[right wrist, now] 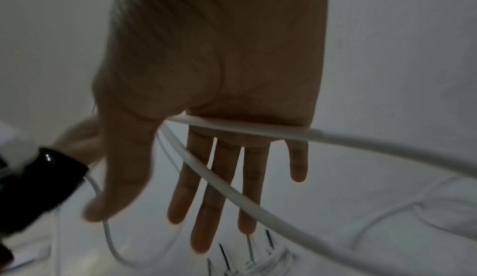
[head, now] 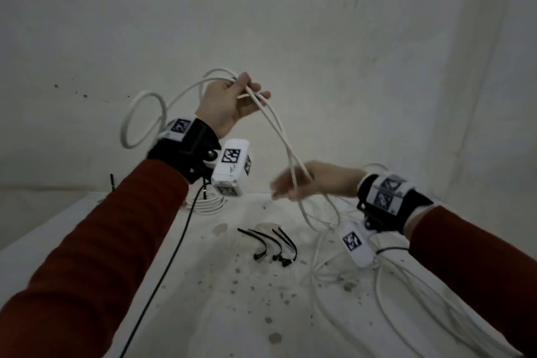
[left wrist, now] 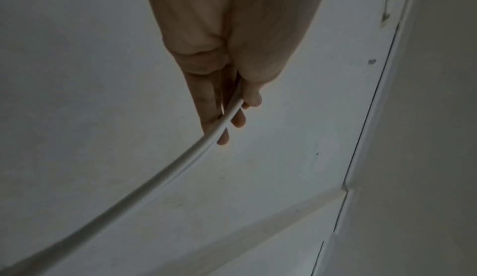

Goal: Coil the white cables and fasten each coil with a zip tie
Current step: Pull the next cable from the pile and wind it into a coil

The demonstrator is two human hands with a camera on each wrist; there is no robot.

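Between your left hand's (head: 229, 103) pinching fingers (left wrist: 206, 105) run two strands of one white cable (head: 279, 128), dropping across your right hand's (head: 308, 180) straight, spread fingers (right wrist: 224, 188). Beyond, four black zip ties (head: 270, 244) lie on the table (head: 203, 314), beside loose white cables (head: 386, 279).

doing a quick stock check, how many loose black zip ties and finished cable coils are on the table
loose black zip ties: 3
finished cable coils, by the table's far edge behind the left wrist: 1
total: 4
The uncoiled white cable in the hands and the loose heap at right are not counted.
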